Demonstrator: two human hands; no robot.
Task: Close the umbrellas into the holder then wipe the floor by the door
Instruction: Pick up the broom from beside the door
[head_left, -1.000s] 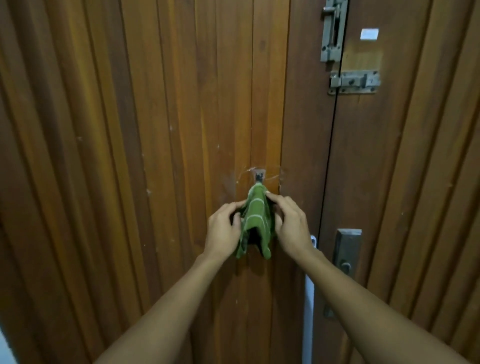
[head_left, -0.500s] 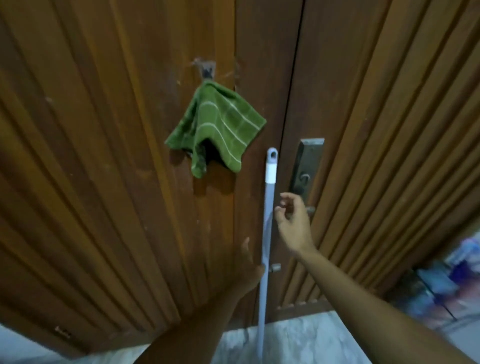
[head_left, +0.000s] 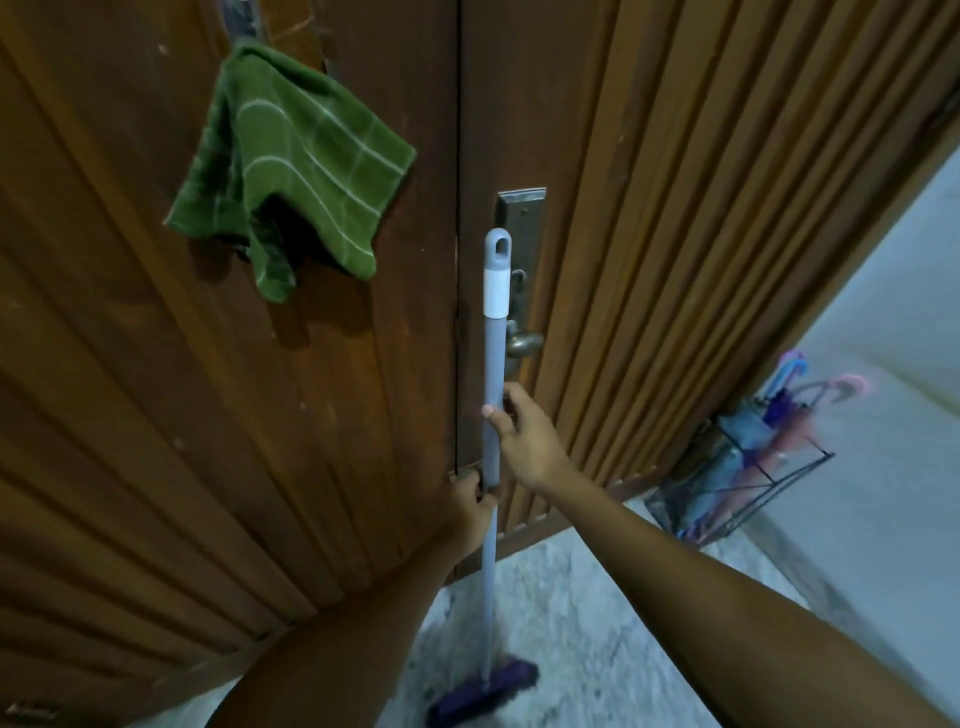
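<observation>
A grey mop handle (head_left: 492, 364) stands upright against the wooden door (head_left: 156, 415), with its purple head (head_left: 480, 696) on the pale marbled floor (head_left: 566, 613). My right hand (head_left: 527, 441) grips the handle about halfway up. Lower down, my left hand (head_left: 475, 501) grips the same handle. At the right, closed umbrellas (head_left: 769, 431) in blue, pink and purple stand in a black wire holder (head_left: 753, 499) beside the door.
A green checked cloth (head_left: 291, 166) hangs from a hook high on the door. A metal lock plate with a knob (head_left: 522, 340) sits just behind the mop handle. A pale wall (head_left: 893, 338) runs along the right.
My view has tilted down from the hook to the floor. Both hands left the green cloth, reached for the mop handle and now grip it.
</observation>
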